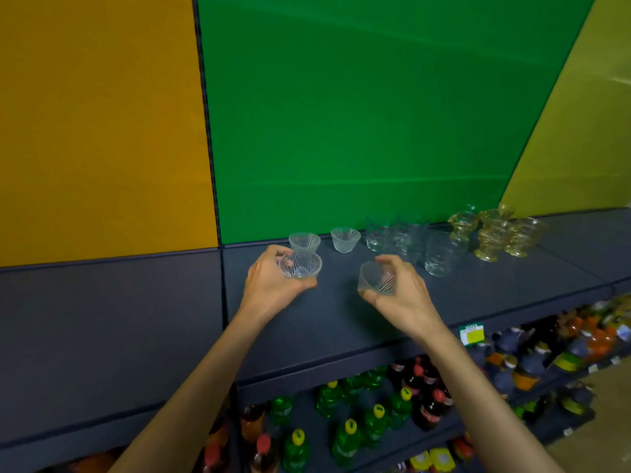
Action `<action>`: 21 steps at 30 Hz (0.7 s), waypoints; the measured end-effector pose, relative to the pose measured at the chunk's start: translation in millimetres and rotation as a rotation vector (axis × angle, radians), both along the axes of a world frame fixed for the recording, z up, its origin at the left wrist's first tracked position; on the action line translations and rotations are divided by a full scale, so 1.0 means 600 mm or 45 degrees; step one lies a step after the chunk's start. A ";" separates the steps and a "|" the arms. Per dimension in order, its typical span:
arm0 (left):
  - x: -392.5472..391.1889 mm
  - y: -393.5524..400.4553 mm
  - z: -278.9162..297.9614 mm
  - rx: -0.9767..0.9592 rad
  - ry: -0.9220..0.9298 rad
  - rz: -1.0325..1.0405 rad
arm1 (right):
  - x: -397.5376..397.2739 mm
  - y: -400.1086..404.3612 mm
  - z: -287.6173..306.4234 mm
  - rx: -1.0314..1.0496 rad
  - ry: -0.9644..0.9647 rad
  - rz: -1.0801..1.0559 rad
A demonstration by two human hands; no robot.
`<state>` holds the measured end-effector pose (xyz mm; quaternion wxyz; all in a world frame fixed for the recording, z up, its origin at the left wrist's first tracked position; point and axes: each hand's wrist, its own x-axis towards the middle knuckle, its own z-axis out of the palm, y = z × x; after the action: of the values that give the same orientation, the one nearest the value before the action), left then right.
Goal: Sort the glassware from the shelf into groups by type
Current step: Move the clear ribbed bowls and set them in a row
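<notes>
My left hand [269, 285] grips a small ribbed clear glass bowl [301, 265], tilted so its inside faces me, just above the dark shelf top [307, 322]. My right hand [403, 291] holds a second ribbed bowl [375, 278], tilted toward the left. Two more ribbed bowls stand upright on the shelf near the green wall: one [304, 242] right behind the left hand's bowl, the other [345, 239] further right. To their right stands a cluster of clear tumblers [409, 244], and beyond them several yellow-tinted footed glasses [495, 233].
The lower shelves hold green, red and dark drink bottles [375, 414] and jars with orange contents [563, 343]. A yellow-green price tag [472, 334] hangs on the shelf edge. Orange, green and olive panels back the shelf.
</notes>
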<state>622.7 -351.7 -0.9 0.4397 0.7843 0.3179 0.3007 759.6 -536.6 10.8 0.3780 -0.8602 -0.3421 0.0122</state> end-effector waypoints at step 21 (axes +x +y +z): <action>0.051 0.000 -0.041 0.066 0.288 0.255 | 0.126 0.117 -0.039 -0.126 0.030 0.532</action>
<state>653.3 -351.9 -25.4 0.3485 0.7886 0.4342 0.2609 835.4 -466.3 -12.6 0.3286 -0.7879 -0.5074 0.1173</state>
